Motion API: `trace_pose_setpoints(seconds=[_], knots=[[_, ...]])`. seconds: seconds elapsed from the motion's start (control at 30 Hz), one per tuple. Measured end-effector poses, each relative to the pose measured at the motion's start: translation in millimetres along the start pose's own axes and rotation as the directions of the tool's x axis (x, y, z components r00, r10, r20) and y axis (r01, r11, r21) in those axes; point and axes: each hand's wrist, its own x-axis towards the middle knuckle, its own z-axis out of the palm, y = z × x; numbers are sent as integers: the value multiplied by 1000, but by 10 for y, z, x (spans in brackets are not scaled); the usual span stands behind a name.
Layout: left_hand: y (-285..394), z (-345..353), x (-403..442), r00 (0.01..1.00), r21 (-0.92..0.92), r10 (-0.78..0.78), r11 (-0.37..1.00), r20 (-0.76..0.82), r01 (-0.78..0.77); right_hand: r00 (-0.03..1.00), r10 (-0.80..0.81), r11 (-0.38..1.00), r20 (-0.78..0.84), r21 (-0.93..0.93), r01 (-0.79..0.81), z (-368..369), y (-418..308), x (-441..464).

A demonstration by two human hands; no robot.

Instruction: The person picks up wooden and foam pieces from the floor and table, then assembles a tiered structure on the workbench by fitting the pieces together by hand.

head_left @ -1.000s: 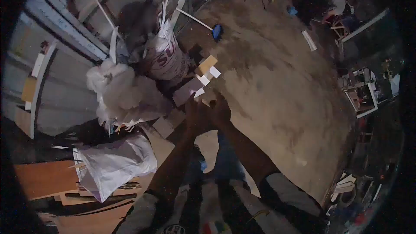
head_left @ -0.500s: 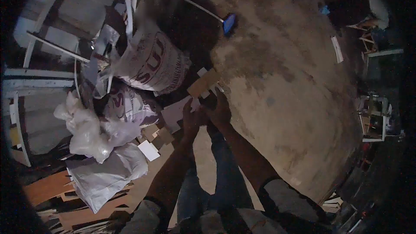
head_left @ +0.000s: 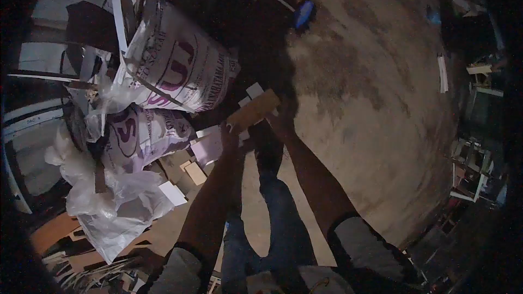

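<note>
A brown rectangular board piece [head_left: 253, 110] lies slantwise between my two hands. My left hand [head_left: 230, 137] grips its lower left end, with the thumb at the edge. At the right end my right hand [head_left: 280, 122] closes on the board; its fingers are dark and partly hidden. Small pale offcuts [head_left: 254, 90] show just beyond the board. Left of my left hand lies a flat pale panel [head_left: 207, 148] on the floor.
Large printed white sacks [head_left: 182, 57] stand at the left, with clear plastic bags [head_left: 81, 169] in front. A white rectangular piece [head_left: 172, 193] lies near my left forearm. A blue broom head [head_left: 304, 15] rests on the floor ahead. Wooden frames [head_left: 468, 177] stand at the right.
My hands have moved apart and taken hold of the brown board's two ends; before, they were close together just below it. The view has shifted, so the sacks look larger.
</note>
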Motion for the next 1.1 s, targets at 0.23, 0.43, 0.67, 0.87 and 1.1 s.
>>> trace_pose_setpoints(seconds=[0.23, 0.43, 0.67, 0.87, 1.1], knots=[[91, 114, 74, 996, 119, 87, 989, 17, -88, 951, 235, 971, 201, 4, -240, 105, 663, 252], [611, 354, -395, 996, 280, 83, 956, 26, -87, 994, 87, 938, 60, -342, -61, -573, -207, -118], [1473, 654, -1470, 997, 366, 73, 927, 40, -82, 976, 161, 969, -149, 210, -128, -1123, 114, -624], [1573, 552, -2003, 995, -378, -46, 923, 89, 77, 956, 253, 889, -149, 425, -169, -1642, -880, -1162], [2386, 196, -3361, 953, 78, 262, 958, 152, -276, 979, 131, 837, -153, 546, -27, -1966, -1540, -2086]])
